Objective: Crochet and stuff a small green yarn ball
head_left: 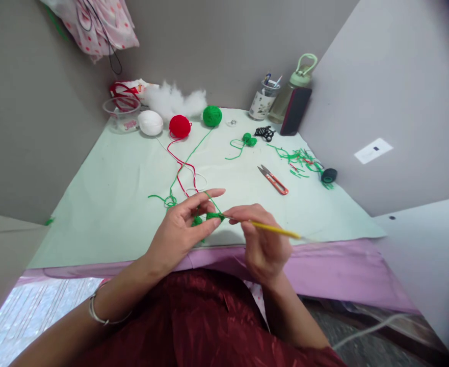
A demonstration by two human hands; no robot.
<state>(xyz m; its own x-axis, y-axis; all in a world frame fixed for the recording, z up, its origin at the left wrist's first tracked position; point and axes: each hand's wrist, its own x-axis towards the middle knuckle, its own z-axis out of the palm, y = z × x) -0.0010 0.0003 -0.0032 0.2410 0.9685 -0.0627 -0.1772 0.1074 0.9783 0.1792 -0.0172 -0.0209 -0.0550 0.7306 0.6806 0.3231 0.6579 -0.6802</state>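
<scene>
My left hand [184,224] pinches a small green crochet piece [208,218] near the table's front edge, its index finger stretched out with green yarn running over it. My right hand [260,239] grips a yellow crochet hook [275,230] whose tip is in the green piece. The green strand leads back across the pale green mat [105,204] to a green yarn ball [212,115] at the far side. A red yarn ball [180,126] and a white yarn ball [150,122] lie beside it, with red and white strands trailing forward.
Orange-handled snips [273,179] lie right of centre. A small green crocheted bit [248,139], green yarn scraps [298,160], a black hair clip [264,133], a pen cup [263,100], a water bottle [295,92], white stuffing [174,99] and a clear tub [123,113] line the back. Grey partition walls enclose the table.
</scene>
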